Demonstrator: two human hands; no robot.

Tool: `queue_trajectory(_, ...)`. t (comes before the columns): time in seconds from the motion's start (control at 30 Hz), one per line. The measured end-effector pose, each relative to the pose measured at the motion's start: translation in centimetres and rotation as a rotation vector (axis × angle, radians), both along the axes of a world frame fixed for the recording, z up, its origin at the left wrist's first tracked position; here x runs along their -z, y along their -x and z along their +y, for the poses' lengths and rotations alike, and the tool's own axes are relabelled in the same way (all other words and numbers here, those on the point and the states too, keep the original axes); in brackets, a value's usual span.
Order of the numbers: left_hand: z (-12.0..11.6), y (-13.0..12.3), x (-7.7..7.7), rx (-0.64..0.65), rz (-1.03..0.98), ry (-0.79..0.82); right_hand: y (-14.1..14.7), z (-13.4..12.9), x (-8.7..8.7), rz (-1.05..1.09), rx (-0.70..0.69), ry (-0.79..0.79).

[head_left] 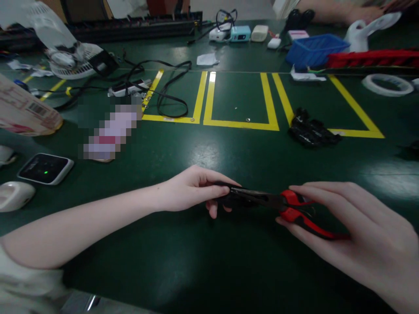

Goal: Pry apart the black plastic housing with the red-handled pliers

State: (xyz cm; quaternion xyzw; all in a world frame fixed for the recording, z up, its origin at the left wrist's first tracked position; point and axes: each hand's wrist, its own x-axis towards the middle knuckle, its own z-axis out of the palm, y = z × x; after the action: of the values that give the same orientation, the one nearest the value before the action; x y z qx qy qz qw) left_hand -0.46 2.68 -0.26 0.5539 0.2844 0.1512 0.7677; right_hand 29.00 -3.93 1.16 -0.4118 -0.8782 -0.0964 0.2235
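Between the thumb and fingers of my left hand [199, 189] is a small black part [240, 199], held over the green table [203, 261]. My right hand [356, 226] grips the red handles of long-nosed pliers [291, 205], which point left. The tips of the pliers reach the black part beside my left thumb; whether they pinch it is hard to tell. Right of the middle, a pile of black pieces [310, 131] lies over a yellow tape line [356, 133].
Along the left are a cup [29, 109], a blurred-out phone [111, 133], a device with a green light [46, 168] and a white fan [72, 56]. Black cables [163, 93] loop behind. Back right stand a blue basket [316, 50] and a tape roll [388, 84]; another person's arm [343, 12] shows beyond.
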Motion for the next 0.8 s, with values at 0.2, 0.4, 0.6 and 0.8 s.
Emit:
queue_trajectory(0.2, -0.22, -0.09, 0.10, -0.008, 0.011, -0.035, 0.04, -0.18, -0.10, 0.046, 0.027, 0.085)
queue_trajectory(0.4, -0.39, -0.22, 0.09, -0.003, 0.040, -0.109, -0.10, -0.16, -0.13, 0.044, 0.022, 0.084)
queue_trajectory(0.6, -0.40, -0.26, -0.05, 0.005, 0.064, -0.118, -0.14, 0.02, 0.34, 0.064, 0.030, 0.121)
queue_trajectory(0.8, -0.32, -0.13, -0.29, 0.007, 0.057, -0.084, -0.38, 0.02, 0.51, 0.102, 0.027, 0.124)
